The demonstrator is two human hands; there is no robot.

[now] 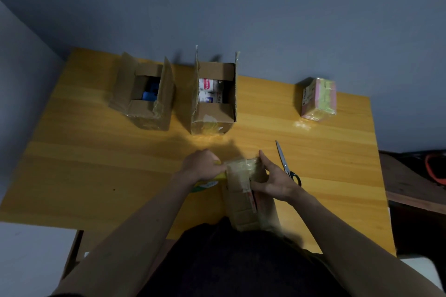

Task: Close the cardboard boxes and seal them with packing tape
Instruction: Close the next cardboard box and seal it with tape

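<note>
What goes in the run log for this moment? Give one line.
left hand: holds tape roll | right hand: grips near box | two far boxes: open | scissors: on table

From my remote seat I see both forearms bare to past the elbow, with no watch, ring or glove on the left hand (201,166) or the right hand (274,179), and a dark, nearly black garment covering the torso below them.
</note>
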